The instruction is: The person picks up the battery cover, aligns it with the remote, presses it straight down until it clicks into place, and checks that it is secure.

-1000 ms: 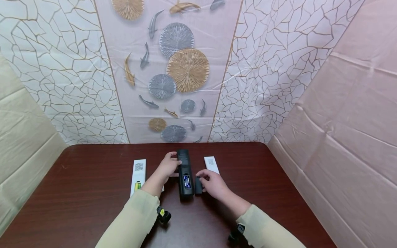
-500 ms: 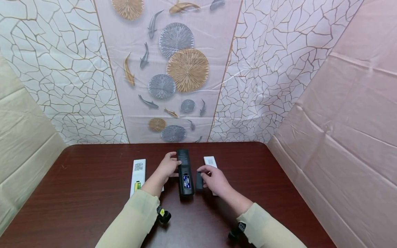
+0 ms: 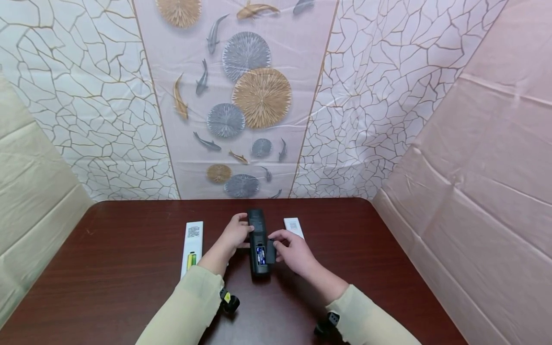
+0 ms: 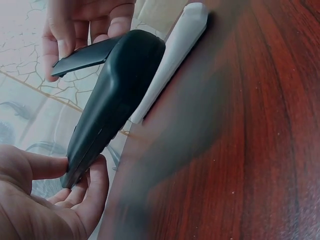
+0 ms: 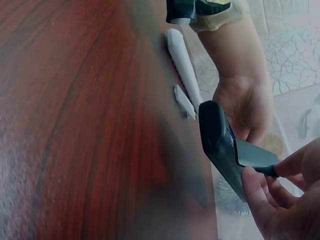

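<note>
A black remote control (image 3: pixel 257 230) is held up over the table, back side up, with blue batteries (image 3: pixel 260 255) showing in its uncovered compartment. My left hand (image 3: pixel 234 235) pinches its far end between thumb and fingers, as the left wrist view also shows. In my right hand (image 3: pixel 295 249), thumb and fingers pinch a dark battery cover (image 3: pixel 270 252). That cover (image 4: pixel 82 59) is tilted at the remote's side, overlapping its edge in the left wrist view. In the right wrist view the remote (image 5: pixel 214 129) shows its near end, the cover beside the compartment.
Left of my hands lies a white remote (image 3: pixel 192 239) with a yellow-green battery (image 3: pixel 191 260) showing. Another white remote (image 3: pixel 294 226) lies partly behind my right hand. A small white piece (image 5: pixel 184 102) rests by the left remote. Patterned cloth (image 3: pixel 241 96) hangs behind the brown table (image 3: pixel 108 268).
My right hand first shifted slightly right and away, then came left, bringing the battery cover up against the remote's edge. The left hand keeps its hold, with the remote nearly still.
</note>
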Demonstrator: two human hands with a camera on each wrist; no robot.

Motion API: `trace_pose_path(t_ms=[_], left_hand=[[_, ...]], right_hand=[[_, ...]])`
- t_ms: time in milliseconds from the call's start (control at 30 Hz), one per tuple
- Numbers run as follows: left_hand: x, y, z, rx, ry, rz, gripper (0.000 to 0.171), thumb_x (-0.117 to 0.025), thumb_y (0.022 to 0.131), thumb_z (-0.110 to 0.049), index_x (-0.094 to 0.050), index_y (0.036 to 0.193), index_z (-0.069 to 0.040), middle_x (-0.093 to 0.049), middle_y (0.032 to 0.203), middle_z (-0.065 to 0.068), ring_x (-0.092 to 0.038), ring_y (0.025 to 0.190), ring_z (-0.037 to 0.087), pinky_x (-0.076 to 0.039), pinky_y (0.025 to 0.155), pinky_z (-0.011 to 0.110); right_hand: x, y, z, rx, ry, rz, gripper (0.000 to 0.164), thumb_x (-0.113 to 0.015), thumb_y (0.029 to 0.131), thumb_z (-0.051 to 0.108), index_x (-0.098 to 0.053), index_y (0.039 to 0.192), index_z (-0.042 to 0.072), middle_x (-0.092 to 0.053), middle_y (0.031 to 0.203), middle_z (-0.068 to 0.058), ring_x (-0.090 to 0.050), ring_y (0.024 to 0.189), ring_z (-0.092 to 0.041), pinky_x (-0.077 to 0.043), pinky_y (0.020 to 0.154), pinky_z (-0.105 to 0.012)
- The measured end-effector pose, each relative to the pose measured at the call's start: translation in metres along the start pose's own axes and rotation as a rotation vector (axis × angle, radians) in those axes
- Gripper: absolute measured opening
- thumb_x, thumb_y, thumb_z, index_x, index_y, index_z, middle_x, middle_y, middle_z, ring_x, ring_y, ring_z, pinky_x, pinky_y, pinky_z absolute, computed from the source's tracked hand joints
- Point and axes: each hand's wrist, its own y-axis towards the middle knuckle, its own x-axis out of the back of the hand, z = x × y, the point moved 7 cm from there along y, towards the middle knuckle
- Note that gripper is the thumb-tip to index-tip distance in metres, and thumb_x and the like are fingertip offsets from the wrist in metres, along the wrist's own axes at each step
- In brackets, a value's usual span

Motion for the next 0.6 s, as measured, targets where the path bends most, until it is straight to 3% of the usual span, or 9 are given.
trace_pose_path(t_ms=[600], left_hand=[[0.000,0.001,0.004,-0.005,0.002,0.023,0.056,-0.053,0.101,-0.007,-0.029,0.151,-0.009,-0.047,0.140,0.022,-0.059,0.113,0.036,-0.059,0.072,0.042]], right_hand=[[-0.019,0.001,0.006,-0.003,0.010,0.063,0.019,-0.056,0.100,0.006,-0.067,0.116,0.007,-0.063,0.105,-0.012,-0.065,0.073,-0.021,-0.060,0.068,-0.043]])
